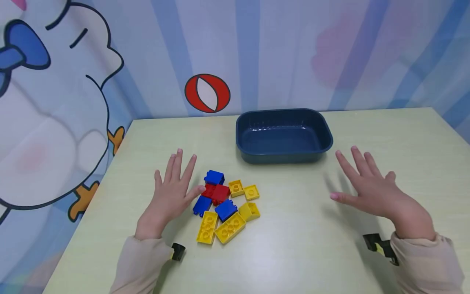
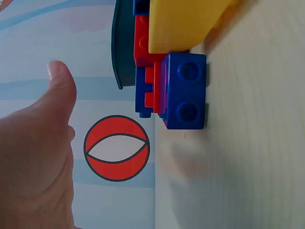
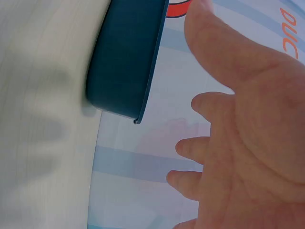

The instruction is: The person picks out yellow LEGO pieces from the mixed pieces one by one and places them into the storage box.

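Note:
My left hand [image 1: 171,199] is held with fingers spread just left of a loose group of toy building bricks, its thumb overlapping the red bricks [image 1: 220,193] in the head view. Around these are blue bricks [image 1: 226,210] and several yellow bricks [image 1: 230,228]. The left wrist view shows a blue brick [image 2: 187,90] on the tabletop, studs facing the camera, with my thumb [image 2: 62,86] apart from it. On the right side, my right hand [image 1: 378,194] hovers with fingers spread and nothing in it, below and right of the dark blue tray [image 1: 284,157].
The tray stands at the back of the pale table [image 1: 293,245], near a striped backdrop [image 1: 279,53] printed with a red and white ball [image 1: 191,93]. A printed white cartoon figure [image 1: 47,122] covers the left side. Small black mounts [image 1: 178,252] sit at the sleeves.

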{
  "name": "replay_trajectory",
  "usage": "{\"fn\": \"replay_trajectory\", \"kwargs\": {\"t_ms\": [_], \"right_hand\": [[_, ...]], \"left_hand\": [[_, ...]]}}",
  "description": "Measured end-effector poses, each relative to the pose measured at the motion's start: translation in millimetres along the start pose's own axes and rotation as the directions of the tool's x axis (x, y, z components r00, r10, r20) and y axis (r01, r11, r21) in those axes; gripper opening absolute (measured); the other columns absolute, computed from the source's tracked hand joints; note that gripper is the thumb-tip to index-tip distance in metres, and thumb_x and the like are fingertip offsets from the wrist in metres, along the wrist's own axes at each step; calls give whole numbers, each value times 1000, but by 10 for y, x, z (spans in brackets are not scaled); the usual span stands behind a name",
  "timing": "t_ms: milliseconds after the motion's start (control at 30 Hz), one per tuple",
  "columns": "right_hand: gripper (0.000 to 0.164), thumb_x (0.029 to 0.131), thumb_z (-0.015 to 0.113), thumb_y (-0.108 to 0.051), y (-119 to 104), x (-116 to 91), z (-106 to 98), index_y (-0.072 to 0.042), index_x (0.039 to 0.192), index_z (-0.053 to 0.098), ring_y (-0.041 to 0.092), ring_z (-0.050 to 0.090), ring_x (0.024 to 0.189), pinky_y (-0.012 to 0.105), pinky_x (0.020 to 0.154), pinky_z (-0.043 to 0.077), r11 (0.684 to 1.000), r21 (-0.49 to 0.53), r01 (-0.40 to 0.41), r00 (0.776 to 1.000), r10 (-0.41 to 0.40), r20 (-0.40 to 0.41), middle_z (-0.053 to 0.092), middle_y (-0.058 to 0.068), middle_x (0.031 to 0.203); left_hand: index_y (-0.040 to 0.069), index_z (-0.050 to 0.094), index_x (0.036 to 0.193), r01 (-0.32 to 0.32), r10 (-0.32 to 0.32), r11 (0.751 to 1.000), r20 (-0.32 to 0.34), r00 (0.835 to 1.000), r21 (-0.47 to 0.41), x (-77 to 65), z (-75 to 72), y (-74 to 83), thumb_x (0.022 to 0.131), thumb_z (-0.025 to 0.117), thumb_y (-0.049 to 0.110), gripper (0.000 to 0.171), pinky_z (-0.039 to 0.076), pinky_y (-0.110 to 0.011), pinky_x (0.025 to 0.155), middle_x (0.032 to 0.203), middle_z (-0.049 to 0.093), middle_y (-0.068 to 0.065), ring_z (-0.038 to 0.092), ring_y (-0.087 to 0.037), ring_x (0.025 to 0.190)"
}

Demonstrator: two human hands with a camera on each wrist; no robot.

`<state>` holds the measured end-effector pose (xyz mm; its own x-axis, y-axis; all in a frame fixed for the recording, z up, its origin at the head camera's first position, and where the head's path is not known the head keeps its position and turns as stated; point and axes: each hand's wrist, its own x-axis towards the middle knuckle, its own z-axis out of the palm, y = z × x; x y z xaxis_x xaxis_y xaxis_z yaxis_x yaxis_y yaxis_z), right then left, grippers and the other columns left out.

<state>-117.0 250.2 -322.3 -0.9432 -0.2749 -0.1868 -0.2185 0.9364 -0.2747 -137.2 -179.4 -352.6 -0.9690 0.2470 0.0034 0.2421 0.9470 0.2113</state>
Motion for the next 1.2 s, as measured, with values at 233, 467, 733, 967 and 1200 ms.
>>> {"fn": "replay_trajectory", "kwargs": {"t_ms": [233,467,733,967,1200], "right_hand": [[99,84,54,-59,8,46,-27,-20,149,-10,47,-15,134,81,82,2,1000,13,20,1000,-20,-12,-18,22,151],[99,84,55,-59,15,62,-24,-20,150,-8,47,-10,135,81,84,4,999,30,30,999,-29,-30,-13,23,151],[96,85,55,-58,47,101,-58,-19,150,-4,48,-6,136,80,85,5,999,35,35,998,-33,-54,-9,23,152],[94,86,55,-55,54,189,-70,-16,150,-1,49,-2,135,80,84,7,996,65,57,996,-52,-69,-5,25,152],[93,86,57,-52,93,280,-58,-12,150,3,50,3,134,80,84,10,994,84,66,996,-60,-72,-1,28,150]], "left_hand": [[18,2,151,-31,39,981,37,999,-191,60,-52,88,91,50,48,83,12,-68,101,155,-11,-12,-3,-36,140],[23,7,151,-47,94,937,120,988,-346,175,-105,156,90,54,48,81,25,-63,100,156,-2,-9,7,-34,140],[25,13,150,-47,110,917,137,984,-395,411,-190,178,88,60,43,80,28,-57,102,155,8,-8,11,-29,140],[22,14,150,-60,122,923,141,983,-381,541,-216,217,88,62,41,81,31,-57,101,155,8,-9,11,-29,140],[20,16,150,-95,156,928,145,977,-360,638,-169,238,89,61,36,78,30,-54,102,154,11,-10,13,-29,140]]}}
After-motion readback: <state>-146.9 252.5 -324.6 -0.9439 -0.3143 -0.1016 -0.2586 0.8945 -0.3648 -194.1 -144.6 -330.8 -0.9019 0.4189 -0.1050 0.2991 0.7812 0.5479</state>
